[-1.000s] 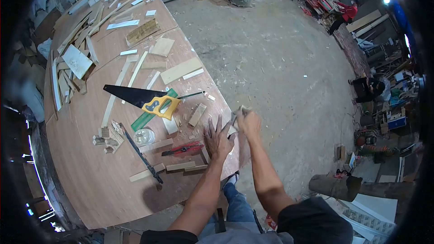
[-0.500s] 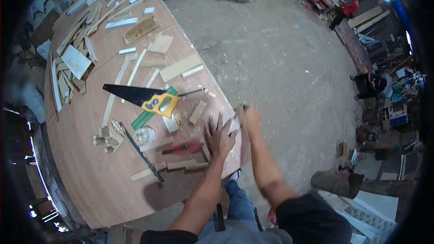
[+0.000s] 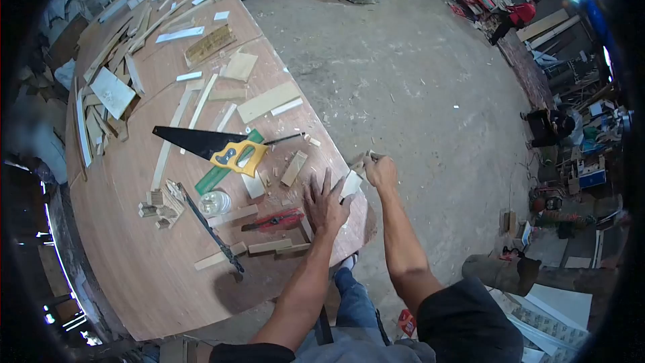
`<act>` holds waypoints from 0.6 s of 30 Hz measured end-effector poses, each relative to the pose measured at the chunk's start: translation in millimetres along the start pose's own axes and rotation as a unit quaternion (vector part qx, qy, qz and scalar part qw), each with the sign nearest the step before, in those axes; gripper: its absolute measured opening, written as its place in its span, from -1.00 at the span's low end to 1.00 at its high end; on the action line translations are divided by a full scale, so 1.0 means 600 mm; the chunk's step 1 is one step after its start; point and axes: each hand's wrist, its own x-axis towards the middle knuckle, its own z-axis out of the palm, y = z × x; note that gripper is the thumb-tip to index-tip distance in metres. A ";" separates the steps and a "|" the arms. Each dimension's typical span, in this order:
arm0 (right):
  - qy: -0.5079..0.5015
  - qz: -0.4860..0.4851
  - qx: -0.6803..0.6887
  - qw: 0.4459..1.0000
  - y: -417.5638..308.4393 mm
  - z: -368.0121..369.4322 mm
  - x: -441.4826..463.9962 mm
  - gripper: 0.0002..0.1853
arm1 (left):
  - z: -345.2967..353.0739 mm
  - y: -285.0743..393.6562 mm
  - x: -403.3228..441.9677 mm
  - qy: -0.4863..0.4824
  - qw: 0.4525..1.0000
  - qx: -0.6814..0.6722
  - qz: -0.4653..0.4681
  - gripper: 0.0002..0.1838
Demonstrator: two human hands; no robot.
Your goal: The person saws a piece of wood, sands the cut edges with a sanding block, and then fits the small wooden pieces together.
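My left hand lies with its fingers spread at the corner of the table. Its thumb side is close to a small pale wood block by the edge. My right hand is just off the edge, fingers closed around something small and greyish, mostly hidden. Left of my left hand lie a red and black tool and a small wood block. A handsaw with a yellow handle rests across a green strip. Beside it stands a clear jar.
A long dark clamp-like bar lies near the jar. Wood offcuts are scattered along the table, with a heap of scraps at the far left. Two people are across the concrete floor.
My right hand has moved a little to the right and down, away from the table edge, uncovering more of the pale block. My left hand stays in place.
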 end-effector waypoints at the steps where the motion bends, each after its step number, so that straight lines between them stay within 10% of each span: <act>1: -0.007 -0.010 0.031 0.999 -0.017 -0.026 -0.039 -0.64 | 0.000 0.004 -0.003 -0.019 1.000 -0.003 -0.008 -0.37; 18: 0.045 -0.050 0.016 0.998 -0.055 0.037 -0.089 -0.58 | 0.024 -0.011 -0.004 0.003 1.000 0.027 0.011 -0.31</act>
